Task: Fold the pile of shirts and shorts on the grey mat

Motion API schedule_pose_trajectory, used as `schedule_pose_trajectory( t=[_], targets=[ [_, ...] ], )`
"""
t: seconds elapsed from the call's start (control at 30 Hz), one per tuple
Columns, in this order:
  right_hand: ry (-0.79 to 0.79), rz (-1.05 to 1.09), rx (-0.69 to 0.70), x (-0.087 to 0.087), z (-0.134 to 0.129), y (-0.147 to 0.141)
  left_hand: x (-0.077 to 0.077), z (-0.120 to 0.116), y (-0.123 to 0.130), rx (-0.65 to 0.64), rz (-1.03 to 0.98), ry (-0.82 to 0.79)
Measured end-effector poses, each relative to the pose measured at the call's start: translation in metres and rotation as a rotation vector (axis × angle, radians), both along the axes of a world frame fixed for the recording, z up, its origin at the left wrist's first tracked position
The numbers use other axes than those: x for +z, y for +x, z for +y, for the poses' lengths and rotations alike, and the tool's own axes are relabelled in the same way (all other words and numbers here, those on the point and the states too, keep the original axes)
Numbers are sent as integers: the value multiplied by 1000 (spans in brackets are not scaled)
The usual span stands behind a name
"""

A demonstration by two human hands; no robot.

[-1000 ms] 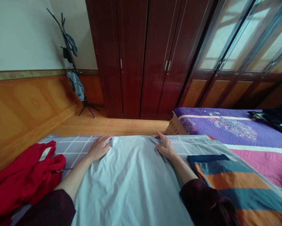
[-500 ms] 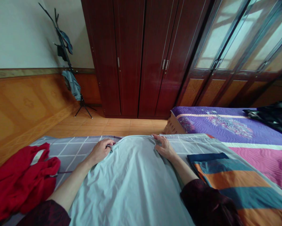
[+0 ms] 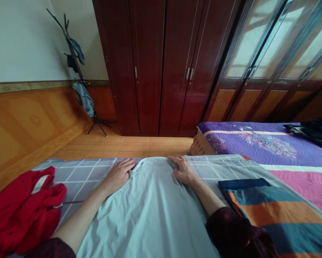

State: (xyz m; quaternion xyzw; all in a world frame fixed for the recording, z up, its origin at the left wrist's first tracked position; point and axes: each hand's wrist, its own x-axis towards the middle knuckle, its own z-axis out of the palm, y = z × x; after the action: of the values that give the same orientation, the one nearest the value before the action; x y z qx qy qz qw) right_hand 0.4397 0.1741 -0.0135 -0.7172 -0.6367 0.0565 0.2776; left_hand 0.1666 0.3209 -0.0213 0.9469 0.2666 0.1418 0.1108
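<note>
Pinching or merely pressing, I cannot tell: both hands (image 3: 120, 175) (image 3: 184, 171) touch the pale garment's (image 3: 152, 208) far corners.

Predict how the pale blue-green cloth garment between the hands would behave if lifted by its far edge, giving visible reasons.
The pale blue-green cloth garment would probably hang floppy, since soft folds run down its length. It is likely light for its spread, looking thin where it bunches beside the bare right hand. Rolling seems unlikely, as it lies spread out.
</note>
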Motion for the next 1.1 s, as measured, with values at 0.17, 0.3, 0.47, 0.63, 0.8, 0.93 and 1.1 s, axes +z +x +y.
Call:
schedule_pose_trajectory(
  t=[0.17, 0.3, 0.47, 0.63, 0.8, 0.93, 1.1],
  targets=[
    [32, -10, -21, 9, -3, -5, 13, -2, -4, -3, -102, -12],
    [27, -50, -186, 11, -9, 4, 21, 8, -20, 152, -62, 56],
    [-26, -61, -390, 16, -15, 23, 22, 26, -41, 262, -11, 133],
    [-143, 65, -430, 27, -17, 43, 27, 38, -56, 404, -59, 85],
    [-264, 239, -181, 40, -29, 57, 31, 49, -69, 502, -107, -3],
    [-304, 275, -38, 48, -36, 61, 30, 56, -76, 595, -317, -146],
    [-308, 110, -68, 51, -35, 63, 28, 59, -78, 574, -526, -345]
  ],
)
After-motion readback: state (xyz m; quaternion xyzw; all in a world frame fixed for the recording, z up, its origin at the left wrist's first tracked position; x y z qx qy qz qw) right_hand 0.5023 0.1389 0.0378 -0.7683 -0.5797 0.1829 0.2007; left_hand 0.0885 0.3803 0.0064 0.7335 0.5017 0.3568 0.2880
